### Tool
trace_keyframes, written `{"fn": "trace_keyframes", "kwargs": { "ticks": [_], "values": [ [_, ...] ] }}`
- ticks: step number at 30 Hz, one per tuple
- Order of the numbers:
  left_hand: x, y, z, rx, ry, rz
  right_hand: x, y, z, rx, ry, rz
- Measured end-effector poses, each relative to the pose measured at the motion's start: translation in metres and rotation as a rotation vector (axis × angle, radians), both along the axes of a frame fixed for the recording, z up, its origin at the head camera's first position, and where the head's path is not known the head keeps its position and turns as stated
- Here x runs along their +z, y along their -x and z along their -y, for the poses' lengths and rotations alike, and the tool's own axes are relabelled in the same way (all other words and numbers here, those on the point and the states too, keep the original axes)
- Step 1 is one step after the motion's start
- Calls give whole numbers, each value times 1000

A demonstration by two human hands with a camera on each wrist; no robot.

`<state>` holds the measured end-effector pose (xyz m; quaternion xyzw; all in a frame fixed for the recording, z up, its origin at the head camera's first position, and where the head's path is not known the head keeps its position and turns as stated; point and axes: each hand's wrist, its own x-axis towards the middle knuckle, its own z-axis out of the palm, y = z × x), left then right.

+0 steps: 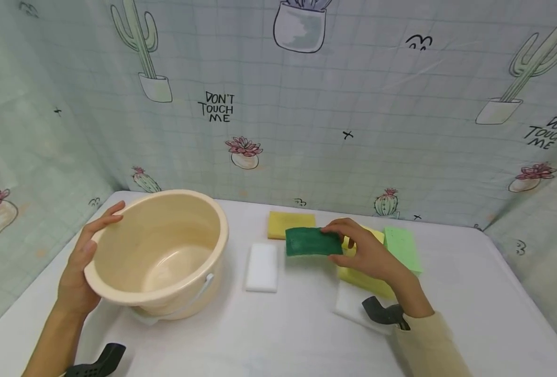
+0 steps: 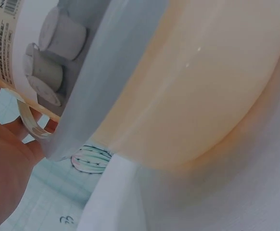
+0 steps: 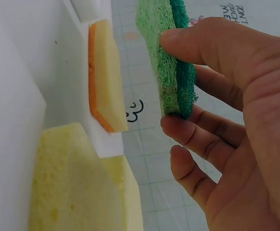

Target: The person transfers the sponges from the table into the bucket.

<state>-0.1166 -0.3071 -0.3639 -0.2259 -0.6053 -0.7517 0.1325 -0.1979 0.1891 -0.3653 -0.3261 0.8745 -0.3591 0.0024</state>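
A cream plastic bucket (image 1: 158, 246) stands at the left of the white table, its wire handle hanging down the near side. My left hand (image 1: 77, 269) holds the bucket's left edge, fingers at the rim and thumb on the outer wall. In the left wrist view, a printed label (image 2: 0, 43) shows on the bucket. Above the table, my right hand (image 1: 365, 251) pinches a scouring sponge (image 1: 310, 242) by its right end. This sponge has a dark green scrub layer and a light green foam layer (image 3: 159, 53), with the thumb on the foam.
Behind the green sponge lies a yellow sponge (image 1: 278, 224). A white sponge block (image 1: 262, 267) is right of the bucket. Under and beside my right hand are yellow sponges (image 1: 368, 283), a light green one (image 1: 402, 248) and another white block (image 1: 354, 306). A cactus-print curtain (image 1: 307, 131) hangs behind the table.
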Motion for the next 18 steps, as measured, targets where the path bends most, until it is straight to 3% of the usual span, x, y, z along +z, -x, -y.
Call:
{"fn": "trace_keyframes", "kwargs": {
  "ticks": [9, 18],
  "values": [
    [-1, -1, -2, -32, -24, -34, 3, -5, 9, 3, 13, -34],
    [-2, 1, 0, -8, -20, -22, 24, 0, 25, 64, 108, -96]
  ]
}}
